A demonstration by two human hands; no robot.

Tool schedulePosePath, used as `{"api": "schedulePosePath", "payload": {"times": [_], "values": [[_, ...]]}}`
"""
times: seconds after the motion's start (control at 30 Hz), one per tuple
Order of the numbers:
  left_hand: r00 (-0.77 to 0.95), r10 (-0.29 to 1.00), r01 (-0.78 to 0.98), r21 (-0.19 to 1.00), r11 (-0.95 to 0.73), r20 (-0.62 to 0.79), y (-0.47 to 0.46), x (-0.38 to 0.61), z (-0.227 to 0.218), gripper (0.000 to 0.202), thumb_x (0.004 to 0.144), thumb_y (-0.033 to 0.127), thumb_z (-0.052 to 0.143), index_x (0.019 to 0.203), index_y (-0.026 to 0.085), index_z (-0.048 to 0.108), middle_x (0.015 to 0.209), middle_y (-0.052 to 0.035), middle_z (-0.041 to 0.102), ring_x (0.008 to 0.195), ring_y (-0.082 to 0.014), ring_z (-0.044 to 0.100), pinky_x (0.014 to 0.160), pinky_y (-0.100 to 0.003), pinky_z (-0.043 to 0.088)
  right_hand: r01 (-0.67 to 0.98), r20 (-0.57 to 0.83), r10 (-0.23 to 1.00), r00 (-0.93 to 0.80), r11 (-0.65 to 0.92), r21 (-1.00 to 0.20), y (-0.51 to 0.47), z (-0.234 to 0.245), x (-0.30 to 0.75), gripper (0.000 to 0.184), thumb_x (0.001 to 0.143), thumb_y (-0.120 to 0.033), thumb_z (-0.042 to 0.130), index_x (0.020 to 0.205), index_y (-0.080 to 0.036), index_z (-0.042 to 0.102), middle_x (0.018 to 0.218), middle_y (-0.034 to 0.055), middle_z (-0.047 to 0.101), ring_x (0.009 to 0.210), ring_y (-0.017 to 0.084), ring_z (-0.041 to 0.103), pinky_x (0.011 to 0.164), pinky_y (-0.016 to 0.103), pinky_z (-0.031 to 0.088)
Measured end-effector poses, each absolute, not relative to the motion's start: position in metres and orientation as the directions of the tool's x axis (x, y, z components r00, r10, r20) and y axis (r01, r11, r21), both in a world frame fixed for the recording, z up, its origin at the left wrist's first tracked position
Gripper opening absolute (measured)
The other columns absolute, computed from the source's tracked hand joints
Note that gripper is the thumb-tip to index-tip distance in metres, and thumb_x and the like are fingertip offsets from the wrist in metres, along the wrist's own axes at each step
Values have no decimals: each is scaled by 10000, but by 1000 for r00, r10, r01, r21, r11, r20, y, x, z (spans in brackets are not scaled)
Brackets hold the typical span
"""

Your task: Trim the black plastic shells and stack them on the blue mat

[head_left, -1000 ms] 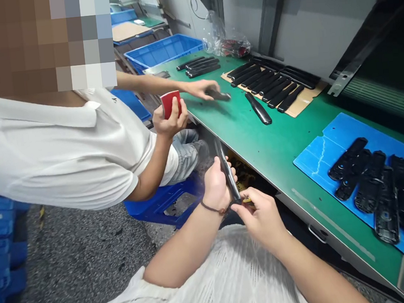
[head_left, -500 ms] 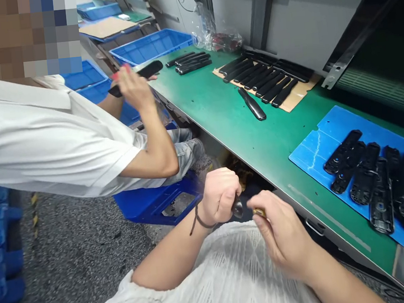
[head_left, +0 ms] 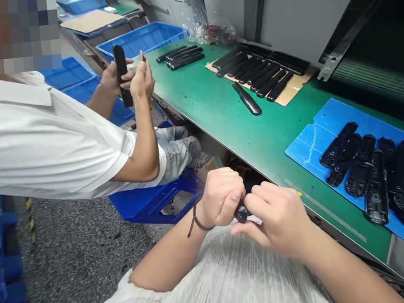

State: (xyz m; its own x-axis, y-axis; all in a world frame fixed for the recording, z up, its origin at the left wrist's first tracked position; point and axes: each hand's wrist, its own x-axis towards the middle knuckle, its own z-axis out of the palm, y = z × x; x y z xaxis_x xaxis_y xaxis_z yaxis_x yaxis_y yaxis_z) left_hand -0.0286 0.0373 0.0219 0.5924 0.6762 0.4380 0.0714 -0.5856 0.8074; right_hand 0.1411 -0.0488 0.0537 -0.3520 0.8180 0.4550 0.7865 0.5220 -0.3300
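My left hand [head_left: 224,194], with a dark cord round the wrist, is closed round a black plastic piece [head_left: 241,213]. Only the rounded end of that piece shows below the fingers. My right hand [head_left: 274,213] is right up against it, fingers curled and thumb stretched out under the end. A small yellow tip [head_left: 299,193] sticks out behind the right knuckles, on a slim tool otherwise hidden in the hand; its kind I cannot make out. Both hands are above my lap, in front of the green bench [head_left: 212,105].
On the right, a blue sheet [head_left: 302,149] bears several black molded shells [head_left: 376,201]. Black handle-like parts lie on cardboard [head_left: 284,97], with one loose part [head_left: 247,98] nearby. A co-worker [head_left: 61,136] sits at left on a blue stool [head_left: 150,204], holding a black part [head_left: 122,76].
My right hand has moved left and up against the black piece in my left hand. The co-worker's black part has turned upright. The view has shifted slightly.
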Motion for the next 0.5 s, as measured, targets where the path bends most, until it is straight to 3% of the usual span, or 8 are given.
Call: {"api": "schedulePosePath", "payload": {"times": [0.2, 0.5], "values": [[524, 677, 77, 763, -642, 516, 33, -25, 27, 450, 1005, 359, 352, 606, 235, 520, 548, -49, 511, 531, -197, 424, 662, -380, 320, 848, 553, 752, -358, 510, -143, -50, 55, 142, 545, 1053, -624, 441, 695, -222, 527, 640, 13, 457, 648, 179, 313, 602, 363, 155], [366, 843, 151, 868, -472, 395, 17, -14, 25, 485, 1068, 344, 317, 633, 213, 487, 571, -20, 497, 535, -159, 449, 607, -329, 322, 919, 688, 662, -296, 393, 17, -48, 38, 137, 480, 1059, -558, 482, 744, -212, 584, 623, 19, 453, 646, 182, 308, 606, 365, 163]]}}
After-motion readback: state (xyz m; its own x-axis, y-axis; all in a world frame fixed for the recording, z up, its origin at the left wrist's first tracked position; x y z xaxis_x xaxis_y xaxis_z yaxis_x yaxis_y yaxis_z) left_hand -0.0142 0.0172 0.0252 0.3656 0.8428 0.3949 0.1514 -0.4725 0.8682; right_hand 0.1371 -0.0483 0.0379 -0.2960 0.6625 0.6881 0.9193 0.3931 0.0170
